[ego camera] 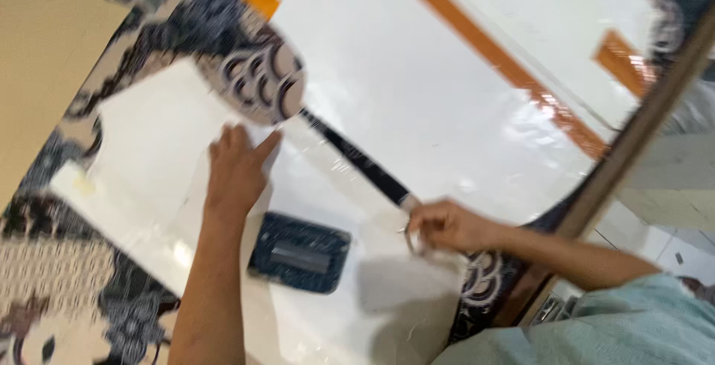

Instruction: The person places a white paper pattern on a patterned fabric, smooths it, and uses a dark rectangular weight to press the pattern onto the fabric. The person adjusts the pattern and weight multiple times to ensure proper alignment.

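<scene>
My left hand (237, 171) lies flat, palm down, on a white paper sheet (149, 149) spread over dark patterned cloth (216, 30). My right hand (447, 225) is closed around the metal handle loop of what looks like a pair of scissors (357, 160). Its long dark part runs up and left from the hand towards a rounded flap of the patterned cloth (261, 82). The picture is blurred, so the blades are hard to make out. A dark blue rectangular block (299, 252) with a grey bar on top sits on the sheet between my forearms.
The table top (417, 74) is covered in glossy white plastic with orange tape strips (491, 56) across it. A wooden edge (633, 141) runs diagonally at the right, with tiled floor (670, 186) beyond. More patterned cloth (67, 275) hangs at the lower left.
</scene>
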